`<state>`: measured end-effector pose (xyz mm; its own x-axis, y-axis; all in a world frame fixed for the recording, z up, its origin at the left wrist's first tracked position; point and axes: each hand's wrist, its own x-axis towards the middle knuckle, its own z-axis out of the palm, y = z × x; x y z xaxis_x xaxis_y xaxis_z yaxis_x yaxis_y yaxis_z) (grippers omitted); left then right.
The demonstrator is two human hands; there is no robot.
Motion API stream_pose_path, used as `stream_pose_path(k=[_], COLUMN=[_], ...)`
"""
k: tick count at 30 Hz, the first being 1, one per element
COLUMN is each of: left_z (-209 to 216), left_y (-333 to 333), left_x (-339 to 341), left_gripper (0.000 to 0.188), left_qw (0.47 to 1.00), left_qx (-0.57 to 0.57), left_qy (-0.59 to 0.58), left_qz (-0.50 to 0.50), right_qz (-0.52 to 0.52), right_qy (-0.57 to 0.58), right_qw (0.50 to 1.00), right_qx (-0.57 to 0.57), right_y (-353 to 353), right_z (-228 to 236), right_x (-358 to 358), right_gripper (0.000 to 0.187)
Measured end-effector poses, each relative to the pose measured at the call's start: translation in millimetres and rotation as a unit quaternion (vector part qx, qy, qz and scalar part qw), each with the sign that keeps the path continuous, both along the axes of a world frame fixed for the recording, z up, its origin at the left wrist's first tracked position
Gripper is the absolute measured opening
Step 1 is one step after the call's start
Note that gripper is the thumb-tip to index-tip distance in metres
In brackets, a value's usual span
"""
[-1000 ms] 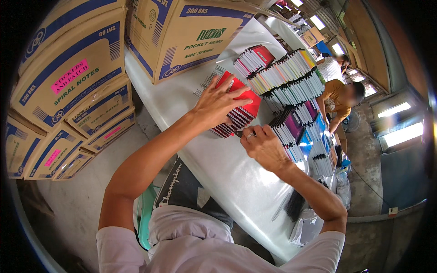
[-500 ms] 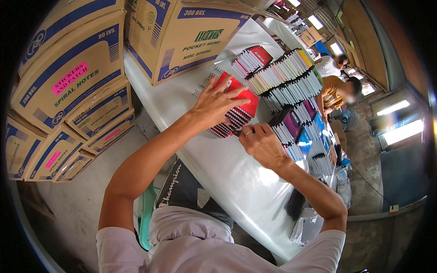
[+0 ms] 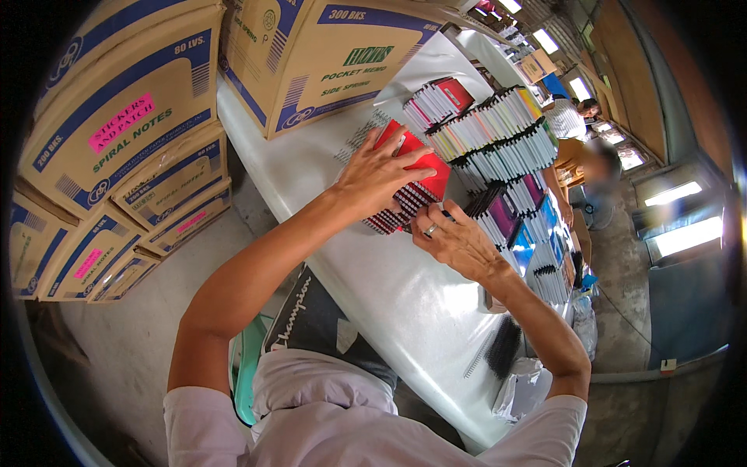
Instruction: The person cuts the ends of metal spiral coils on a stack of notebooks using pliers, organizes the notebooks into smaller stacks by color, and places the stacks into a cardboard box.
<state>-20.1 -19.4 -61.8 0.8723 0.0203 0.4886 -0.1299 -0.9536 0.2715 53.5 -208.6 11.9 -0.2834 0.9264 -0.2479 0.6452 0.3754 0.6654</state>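
Several small red-covered spiral notebooks [image 3: 436, 167] stand stacked on the white table, black coils in rows along the side nearest me. My left hand [image 3: 373, 175] lies over the stack from the left, fingers spread across the top red cover and thumb down by the coils. At the near right corner of the coil side is my right hand [image 3: 455, 240], a ring on one finger. Its thumb and forefinger are bent together against the coil ends; whatever they pinch is too small to make out. Loose wire coils [image 3: 366, 136] lie just beyond my left hand.
Stacks of notebooks [image 3: 486, 128] with coloured covers fill the table's far right. A large carton [image 3: 342, 66] stands at the far left; more cartons [image 3: 128, 109] are piled beside the table. Black coils [image 3: 502, 346] and a plastic bag [image 3: 521, 389] lie near right. Two people are beyond the table.
My right hand has turned slightly at the coil corner, its fingers lifting and parting a little. My left hand stays on the stack. The person in the yellow-brown shirt has shifted.
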Motion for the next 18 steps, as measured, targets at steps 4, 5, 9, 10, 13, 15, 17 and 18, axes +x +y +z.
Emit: stream_pose_path(k=[4,5,9,10,13,15,17,18], left_z=[-1,0,1,0,-4,-7,-5,-4], left_y=[0,0,1,1,2,1,1,0], left_x=[1,1,-2,-1,-1,0,0,0], left_gripper=[0.086,0.086,0.086,0.085,0.084,0.084,0.083,0.083], left_qw=[1.0,1.0,1.0,1.0,1.0,1.0,1.0,1.0], left_qx=[0.0,0.0,0.006,0.002,-0.006,-0.012,-0.011,-0.009], left_qy=[0.001,0.001,0.006,0.002,-0.009,-0.014,-0.005,-0.001], left_qz=[0.004,0.002,0.009,0.009,0.004,-0.004,-0.003,-0.003], right_qz=[0.009,0.009,-0.171,-0.215,-0.201,-0.152,-0.081,-0.046], right_qy=[0.017,0.025,-0.024,-0.046,-0.028,0.028,0.018,0.014], right_qw=[1.0,1.0,0.985,0.975,0.979,0.987,0.995,0.997], right_qx=[0.0,0.001,-0.012,-0.017,0.009,0.043,0.053,0.057], right_y=[3,3,2,4,10,7,3,2], right_z=[3,3,-21,-27,-12,3,10,10], right_x=[-3,-5,-28,-35,-37,-30,-17,-12], right_gripper=[0.02,0.019,0.017,0.017,0.019,0.026,0.028,0.029])
